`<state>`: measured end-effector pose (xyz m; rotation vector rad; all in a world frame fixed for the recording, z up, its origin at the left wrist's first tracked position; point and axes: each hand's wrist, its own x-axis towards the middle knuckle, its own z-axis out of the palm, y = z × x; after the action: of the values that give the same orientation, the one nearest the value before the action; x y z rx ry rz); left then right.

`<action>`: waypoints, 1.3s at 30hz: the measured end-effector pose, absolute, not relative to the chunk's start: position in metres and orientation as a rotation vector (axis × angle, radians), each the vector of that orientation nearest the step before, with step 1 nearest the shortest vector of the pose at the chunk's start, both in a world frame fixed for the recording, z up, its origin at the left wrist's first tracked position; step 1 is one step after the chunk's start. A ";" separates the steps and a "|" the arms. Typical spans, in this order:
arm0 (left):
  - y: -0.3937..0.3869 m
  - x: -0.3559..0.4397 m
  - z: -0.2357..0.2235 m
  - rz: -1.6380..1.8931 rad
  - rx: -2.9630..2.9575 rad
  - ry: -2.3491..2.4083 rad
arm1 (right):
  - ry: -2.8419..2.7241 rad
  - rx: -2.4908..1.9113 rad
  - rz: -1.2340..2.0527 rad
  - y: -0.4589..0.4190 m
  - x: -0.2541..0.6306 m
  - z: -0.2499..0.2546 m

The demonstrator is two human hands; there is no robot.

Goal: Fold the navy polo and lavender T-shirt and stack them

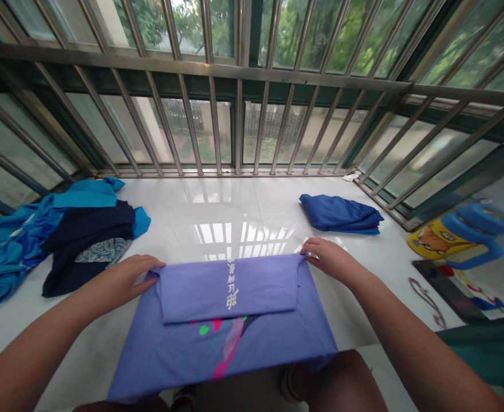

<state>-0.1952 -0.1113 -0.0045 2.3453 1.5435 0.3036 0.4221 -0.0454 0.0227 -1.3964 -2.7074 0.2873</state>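
A purple shirt (269, 292) lies in front of me on the white sill, its far part folded over toward me. White characters run down the folded flap, and a pink and green print shows below it. The near edge hangs over the sill's edge above my legs. My left hand (138, 274) pinches the fold at its left corner. At the right corner, my right hand (325, 257) grips the same fold between thumb and fingers.
Blue and navy clothes (89, 240) are heaped at the left. A folded blue garment (340, 214) lies at the back right. Farther right are a yellow and blue bottle (445, 234), a phone (453, 289) and a thin cord (428, 300). Metal bars (235, 71) line the windows.
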 end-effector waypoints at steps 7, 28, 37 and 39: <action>-0.104 -0.211 -0.006 0.262 2.282 1.600 | -2.544 -1.570 0.063 -0.038 0.420 0.001; -0.068 -0.148 0.022 -0.226 2.163 1.478 | -2.754 -1.601 0.562 -0.041 0.375 0.021; -0.015 -0.138 0.065 0.278 2.233 1.661 | -2.453 -1.594 0.167 -0.002 0.374 0.058; -0.023 -0.136 0.077 0.386 2.298 1.702 | -2.409 -1.520 0.086 -0.009 0.375 0.071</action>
<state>-0.1358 -0.0232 0.0768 2.2982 1.7019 0.3861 0.3746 -0.0093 0.0713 -1.5200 -2.4088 0.0864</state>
